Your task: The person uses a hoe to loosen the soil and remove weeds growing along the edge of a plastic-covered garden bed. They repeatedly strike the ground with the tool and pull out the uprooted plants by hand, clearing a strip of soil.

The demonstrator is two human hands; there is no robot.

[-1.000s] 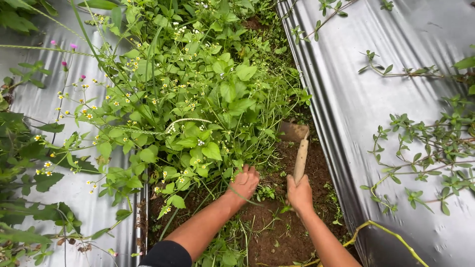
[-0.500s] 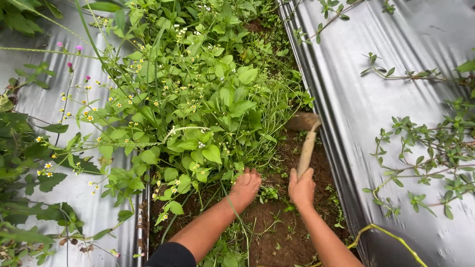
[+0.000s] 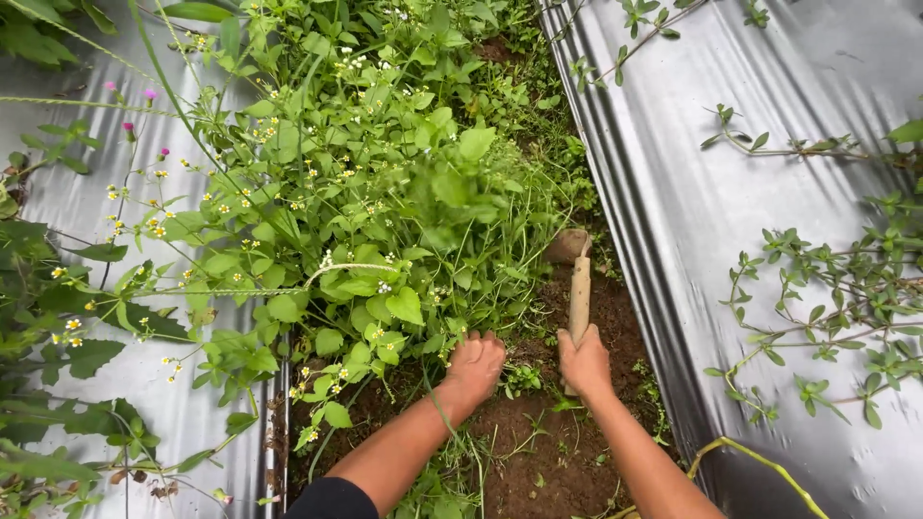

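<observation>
wooden hoe (image 3: 578, 288) is biting mid-frame, right hand (image 3: 585, 362) clenching it, left hand (image 3: 473, 367) fisting weed stems (image 3: 423, 317); best cutting low at roots.

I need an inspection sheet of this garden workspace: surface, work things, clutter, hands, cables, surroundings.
Surface: brown soil furrow between silver plastic mulch sheets.
Work things: wooden-handled hoe, blade partly hidden in weeds; weed clump with small yellow-white flowers.
Clutter: loose grass stems on the soil.
Hands: left hand grips weed stems at their base; right hand holds the hoe handle.
Cables: nothing seen.
Surroundings: creeping plants lie over the right sheet.
</observation>
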